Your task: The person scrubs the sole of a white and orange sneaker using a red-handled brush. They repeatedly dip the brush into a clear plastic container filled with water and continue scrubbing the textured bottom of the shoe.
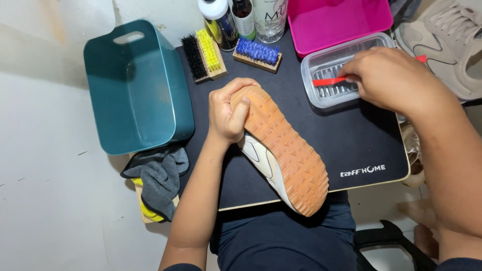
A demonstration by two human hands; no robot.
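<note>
The person's lap, in dark blue cloth, fills the lower centre of the frame, nearest the camera, with the two forearms rising from it. Just above it, at the centre of the frame, the sneaker is held sole up, tilted, its heel toward the lower right and its toe toward the upper left, over the near edge of the black desk mat. The sole is gum-coloured rubber, tan-orange, with a moulded pattern of small raised triangular lugs across its full length; it appears intact. The upper, visible only as a strip along the left edge of the sole, is white to cream with a grey curved stripe. The left hand is clamped on the toe end, fingers curled over the sole's tip. The right hand, in the upper right, has its fingers closed on a red-handled tool lying across a clear plastic tray; the tool's working end is hidden. A pink container sits behind the tray. Three brushes, black, yellow and blue, lie at top centre before several bottles. A teal tub occupies the upper left, with a grey cloth below it.
</note>
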